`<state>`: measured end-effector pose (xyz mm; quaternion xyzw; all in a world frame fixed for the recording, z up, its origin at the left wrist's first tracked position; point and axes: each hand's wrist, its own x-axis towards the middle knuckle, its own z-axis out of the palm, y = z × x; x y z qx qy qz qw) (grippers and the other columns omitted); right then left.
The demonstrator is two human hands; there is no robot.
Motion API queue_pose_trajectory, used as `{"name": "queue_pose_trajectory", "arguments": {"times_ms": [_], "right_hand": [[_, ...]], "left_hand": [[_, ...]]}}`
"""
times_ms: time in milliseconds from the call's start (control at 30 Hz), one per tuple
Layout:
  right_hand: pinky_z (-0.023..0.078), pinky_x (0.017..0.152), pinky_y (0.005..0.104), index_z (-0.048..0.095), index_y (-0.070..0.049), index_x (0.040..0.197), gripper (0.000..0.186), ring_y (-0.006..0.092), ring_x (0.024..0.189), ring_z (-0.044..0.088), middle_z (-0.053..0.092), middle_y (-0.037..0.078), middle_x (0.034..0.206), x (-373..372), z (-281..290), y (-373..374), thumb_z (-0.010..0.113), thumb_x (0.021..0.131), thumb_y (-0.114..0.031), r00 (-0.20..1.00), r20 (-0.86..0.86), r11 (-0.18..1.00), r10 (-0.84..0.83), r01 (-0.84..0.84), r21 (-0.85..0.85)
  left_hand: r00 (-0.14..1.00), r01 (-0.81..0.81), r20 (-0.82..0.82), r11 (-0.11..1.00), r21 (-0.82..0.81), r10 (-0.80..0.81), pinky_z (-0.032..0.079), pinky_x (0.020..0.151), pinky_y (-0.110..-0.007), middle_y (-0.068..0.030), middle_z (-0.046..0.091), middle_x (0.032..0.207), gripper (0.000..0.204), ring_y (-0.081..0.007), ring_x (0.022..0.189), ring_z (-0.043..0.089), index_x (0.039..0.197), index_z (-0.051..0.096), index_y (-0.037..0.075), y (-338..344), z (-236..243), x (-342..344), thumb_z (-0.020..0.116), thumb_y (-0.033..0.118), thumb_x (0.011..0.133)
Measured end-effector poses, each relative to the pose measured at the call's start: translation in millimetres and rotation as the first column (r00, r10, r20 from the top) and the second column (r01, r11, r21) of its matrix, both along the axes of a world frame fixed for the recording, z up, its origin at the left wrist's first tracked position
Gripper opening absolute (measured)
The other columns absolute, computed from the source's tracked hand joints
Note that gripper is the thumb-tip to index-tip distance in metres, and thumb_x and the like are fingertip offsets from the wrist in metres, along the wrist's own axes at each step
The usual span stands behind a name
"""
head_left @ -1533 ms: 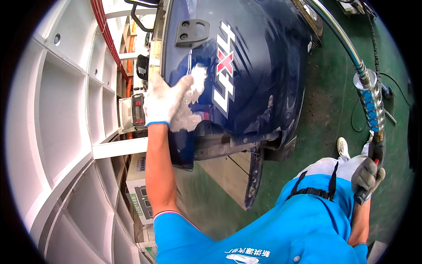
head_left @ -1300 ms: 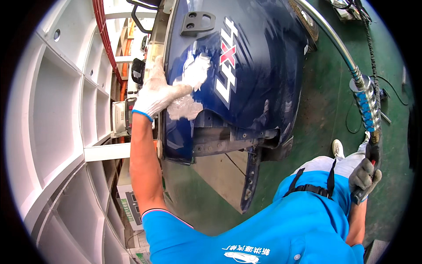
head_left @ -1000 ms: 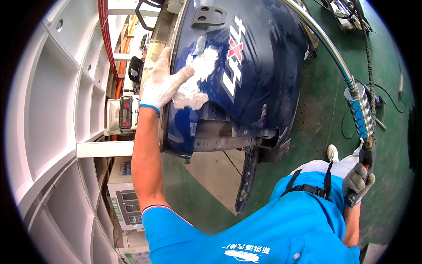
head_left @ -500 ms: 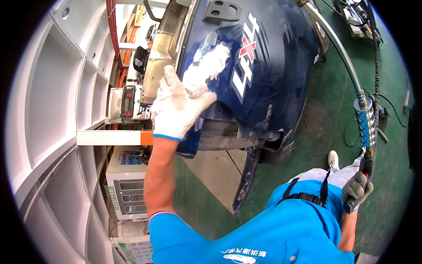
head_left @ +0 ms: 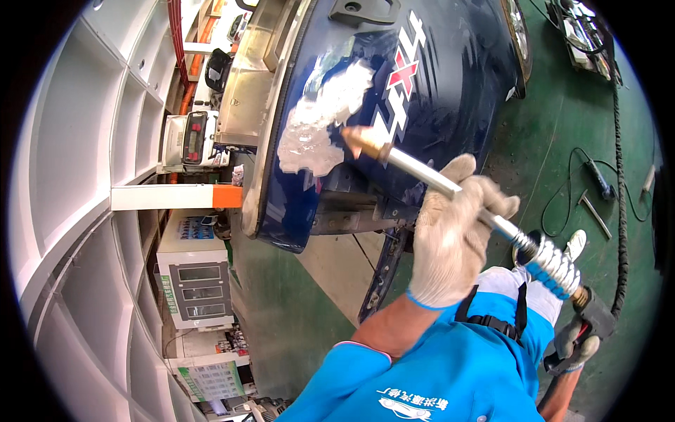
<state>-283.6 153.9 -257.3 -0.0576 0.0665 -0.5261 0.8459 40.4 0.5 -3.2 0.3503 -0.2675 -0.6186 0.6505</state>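
Observation:
My gloved left hand [head_left: 455,232] is closed round the silver shaft of a dent puller [head_left: 426,173]. The tool's copper-coloured tip points at a bare, shiny patch [head_left: 320,123] on the dark blue vehicle body panel [head_left: 450,91]. Whether the tip touches the panel, I cannot tell. Behind my left hand, the shaft runs into a blue-and-silver ribbed sleeve, then a dark pistol grip. My gloved right hand [head_left: 587,349] holds that grip low at the right; some of its fingers are hidden. A white and red decal [head_left: 402,74] lies right of the patch.
A thick black cable [head_left: 619,183] runs down the right side. On the green floor lie a corded tool [head_left: 600,179] and a hammer-like bar [head_left: 596,214]. A loaded cart [head_left: 580,35] stands far right. White framework [head_left: 77,141] and a glass-fronted cabinet [head_left: 200,281] line the left.
My left hand has left the panel beside the bare patch and taken hold of the shaft. The tool has swung left, so its tip points at the patch. My right hand has moved lower.

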Motion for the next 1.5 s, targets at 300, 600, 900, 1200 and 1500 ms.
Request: {"name": "queue_pose_trajectory", "arguments": {"times_ms": [300,600,900,1200,1500], "right_hand": [[0.041,0.038,0.0316,0.055,0.003,0.114,0.057,0.0191,0.044,0.052,0.058,0.010,0.066,-11.6,27.2,1.3,0.083,0.086,-0.038,0.976,-0.219,0.996,-0.005,0.025,0.087],[0.045,0.040,0.0333,0.055,0.006,0.120,0.065,0.0223,0.047,0.057,0.063,0.015,0.073,-9.5,31.8,0.8,0.088,0.081,-0.034,0.961,-0.278,0.995,-0.012,0.040,0.096],[0.049,0.041,0.0351,0.054,0.010,0.126,0.074,0.0255,0.050,0.062,0.067,0.020,0.080,-13.4,38.1,7.3,0.092,0.076,-0.029,0.945,-0.322,0.991,-0.063,0.096,0.089],[0.053,0.042,0.0368,0.054,0.013,0.133,0.083,0.0284,0.053,0.066,0.072,0.025,0.090,-12.9,45.0,10.5,0.096,0.070,-0.023,0.931,-0.348,0.987,-0.110,0.142,0.069],[0.046,0.037,0.0309,0.059,0.012,0.121,0.077,0.0224,0.046,0.059,0.070,0.022,0.093,-20.9,45.9,15.7,0.093,0.074,-0.038,0.863,-0.470,0.978,-0.185,0.210,0.002]], "left_hand": [[0.986,-0.134,-0.074,0.978,0.163,0.147,0.042,0.065,-0.032,0.0038,0.034,0.067,0.030,-0.0105,0.059,0.036,0.121,0.064,0.009,-7.4,1.1,10.0,0.050,0.034,0.113],[0.986,-0.115,-0.103,0.983,0.144,0.130,0.040,0.064,-0.032,0.0037,0.033,0.067,0.029,-0.0104,0.058,0.035,0.122,0.064,0.009,-8.0,-0.5,13.3,0.051,0.033,0.112],[0.980,-0.048,-0.185,0.994,0.097,0.065,0.047,0.065,-0.035,0.0021,0.039,0.068,0.028,-0.0117,0.058,0.039,0.127,0.063,0.009,-10.9,-3.6,18.4,0.050,0.030,0.113],[0.974,0.180,0.155,0.978,-0.105,-0.163,0.054,0.107,-0.046,-0.0108,0.072,0.106,0.040,-0.0250,0.100,0.071,0.144,0.051,0.006,19.5,-41.6,-28.7,0.056,0.026,0.109],[0.987,0.117,-0.104,0.992,-0.041,-0.120,0.054,0.086,-0.042,-0.0027,0.056,0.073,0.029,-0.0167,0.071,0.060,0.121,0.058,0.008,-12.0,-35.3,-13.0,0.054,0.034,0.109]]}}
